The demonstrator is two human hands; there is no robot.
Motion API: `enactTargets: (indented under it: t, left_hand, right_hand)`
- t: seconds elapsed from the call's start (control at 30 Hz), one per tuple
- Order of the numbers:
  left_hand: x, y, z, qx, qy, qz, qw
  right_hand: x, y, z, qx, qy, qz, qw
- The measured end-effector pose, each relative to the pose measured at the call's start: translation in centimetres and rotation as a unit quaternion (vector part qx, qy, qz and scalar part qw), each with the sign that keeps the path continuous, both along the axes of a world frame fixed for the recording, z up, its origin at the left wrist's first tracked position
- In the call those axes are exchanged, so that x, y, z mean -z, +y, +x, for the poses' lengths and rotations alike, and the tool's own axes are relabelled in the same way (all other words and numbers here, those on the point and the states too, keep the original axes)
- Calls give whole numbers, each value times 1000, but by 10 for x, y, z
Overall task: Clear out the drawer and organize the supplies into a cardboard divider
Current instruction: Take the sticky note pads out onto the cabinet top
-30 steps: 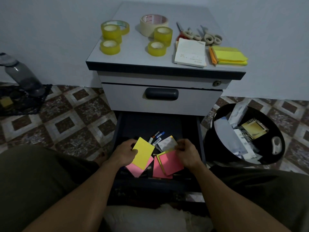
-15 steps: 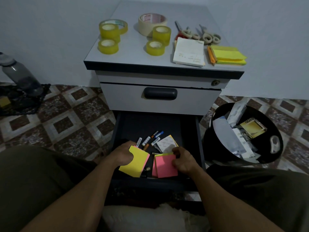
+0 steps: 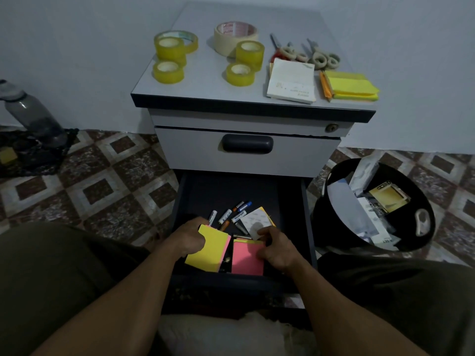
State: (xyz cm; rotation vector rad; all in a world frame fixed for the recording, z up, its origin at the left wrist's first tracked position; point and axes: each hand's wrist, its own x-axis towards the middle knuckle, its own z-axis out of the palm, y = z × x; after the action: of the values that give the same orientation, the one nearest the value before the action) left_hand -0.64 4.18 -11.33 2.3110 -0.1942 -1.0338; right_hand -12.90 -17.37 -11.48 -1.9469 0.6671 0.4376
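The dark lower drawer (image 3: 307,222) of a small grey cabinet stands pulled open. Inside it, my left hand (image 3: 189,236) holds a yellow sticky-note pad (image 3: 208,250) with a pink pad under it. My right hand (image 3: 276,246) grips a pink sticky-note pad (image 3: 245,259) that has a yellow edge at its top. Several markers (image 3: 228,215) and a white card (image 3: 255,222) lie behind my hands on the drawer floor. No cardboard divider is in view.
On the cabinet top (image 3: 205,86) lie several tape rolls (image 3: 169,57), scissors (image 3: 305,53), a white notepad (image 3: 291,82) and yellow sticky notes (image 3: 350,86). A black bin (image 3: 331,227) full of paper stands at the right. A grey bottle (image 3: 33,115) leans at the left wall.
Both hands have lowered their pads from a raised position down into the drawer's front. The pink pads under the yellow one are now mostly hidden.
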Motion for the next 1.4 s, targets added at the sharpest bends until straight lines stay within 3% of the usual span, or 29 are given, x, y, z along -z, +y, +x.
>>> enactTargets:
  t: [0.27,0.43,0.6,0.9,1.1,1.4]
  left_hand:
    - [1,2,0,-14,3,-9,1000]
    - [0,2,0,-32,19,-13,999]
    - [1,3,1,-50,20,-37,998]
    - [7,-4,-2,-114,-21,-112,987]
    - [16,-5,0,-132,-34,-97,986]
    - [24,-7,-2,-133,-34,-100,986]
  right_hand:
    - [2,2,-1,-26,7,14,1000]
    - [-8,-2,5,13,-26,41,999]
    - [-17,-20,20,23,-72,-30,997]
    - [-12,-37,46,37,-92,-31,995]
    - [7,-33,48,62,-74,-132,986]
    - [16,-9,54,74,-54,-115,989]
